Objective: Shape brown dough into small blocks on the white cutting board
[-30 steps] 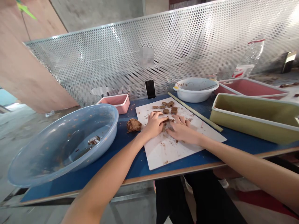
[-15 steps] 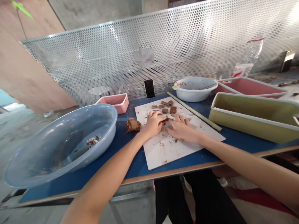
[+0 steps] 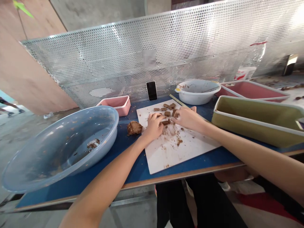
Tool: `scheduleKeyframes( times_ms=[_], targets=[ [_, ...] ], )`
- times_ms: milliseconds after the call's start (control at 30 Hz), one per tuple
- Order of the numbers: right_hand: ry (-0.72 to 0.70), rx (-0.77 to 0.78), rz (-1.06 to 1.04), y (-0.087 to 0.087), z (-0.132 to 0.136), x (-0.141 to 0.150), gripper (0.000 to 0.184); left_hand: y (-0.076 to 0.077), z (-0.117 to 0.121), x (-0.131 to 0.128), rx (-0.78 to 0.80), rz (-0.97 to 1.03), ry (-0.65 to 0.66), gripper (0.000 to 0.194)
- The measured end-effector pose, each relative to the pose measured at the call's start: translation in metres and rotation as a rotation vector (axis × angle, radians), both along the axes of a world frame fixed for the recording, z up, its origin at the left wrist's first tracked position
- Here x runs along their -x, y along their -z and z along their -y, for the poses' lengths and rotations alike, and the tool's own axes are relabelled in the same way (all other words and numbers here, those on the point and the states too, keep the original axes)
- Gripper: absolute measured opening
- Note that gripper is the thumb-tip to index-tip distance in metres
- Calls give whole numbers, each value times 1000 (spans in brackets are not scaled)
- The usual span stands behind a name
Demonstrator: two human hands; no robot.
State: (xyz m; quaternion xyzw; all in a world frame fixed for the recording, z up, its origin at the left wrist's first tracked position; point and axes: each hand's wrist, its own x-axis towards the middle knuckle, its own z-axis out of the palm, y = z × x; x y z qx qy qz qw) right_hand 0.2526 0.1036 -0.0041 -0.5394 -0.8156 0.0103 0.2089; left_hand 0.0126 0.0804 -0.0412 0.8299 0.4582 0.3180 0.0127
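My left hand rests on a white board, fingers spread and stretched to the right. A short brown clay roll lies by its thumb and fingertips. My right hand is at the board's right side, its thumb and index finger closed around a brown clay piece; its other fingers are mostly hidden. Several cut clay pieces lie just beyond both hands. Crumbs and smears mark the board in front of me. Left of the board sits a larger brown clay lump.
A large blue basin tilts at the left. Behind stand a small pink box, a phone and a white basin. A pale stick lies along the board. Green and pink troughs and a bottle are at the right.
My right hand has moved up and to the right, off the middle of the board, uncovering the clay roll and the smears. My left hand stays nearly in place.
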Motion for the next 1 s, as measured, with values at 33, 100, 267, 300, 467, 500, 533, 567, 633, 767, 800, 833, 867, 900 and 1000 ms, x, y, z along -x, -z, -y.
scheduleKeyframes(
  times_ms=[33, 100, 267, 300, 467, 500, 533, 567, 633, 767, 800, 833, 867, 900, 1000],
  targets=[
    [-3, -9, -26, 4, 1, 3, 33, 0, 0, 0, 4, 1, -8, 51],
    [-10, -30, -76, 13, 4, 8, 33, 0, 1, 0, 9, 7, -18, 50],
    [-3, -95, -140, 27, 11, 14, 29, 0, 2, 0, 20, 2, -32, 49],
    [5, -92, -145, 27, 11, 15, 28, -1, 2, 0, 23, -3, -33, 49],
    [11, -52, -144, 26, 8, 16, 28, -2, 3, -1, 27, -7, -36, 46],
    [9, -48, -141, 26, 7, 17, 28, -3, 3, -1, 27, -5, -41, 46],
    [6, -44, -138, 27, 7, 18, 27, -3, 3, -1, 28, -3, -46, 46],
    [7, -43, -136, 27, 7, 18, 27, -3, 3, -1, 28, -2, -51, 46],
    [7, -41, -135, 28, 6, 19, 28, -2, 3, -2, 27, -1, -57, 47],
    [3, -35, -140, 28, 6, 20, 28, -2, 3, -2, 20, -7, -56, 47],
    [2, -33, -139, 28, 6, 20, 28, -2, 3, -2, 20, -8, -55, 47],
    [2, -32, -138, 28, 6, 21, 27, -2, 3, -2, 19, -10, -54, 47],
    [3, -31, -138, 28, 6, 21, 27, -2, 3, -2, 17, -11, -53, 48],
    [3, -30, -137, 28, 6, 21, 27, -2, 3, -2, 14, -12, -52, 48],
    [11, -26, -137, 28, 6, 22, 27, -2, 3, -2, 12, -10, -51, 48]
  ],
)
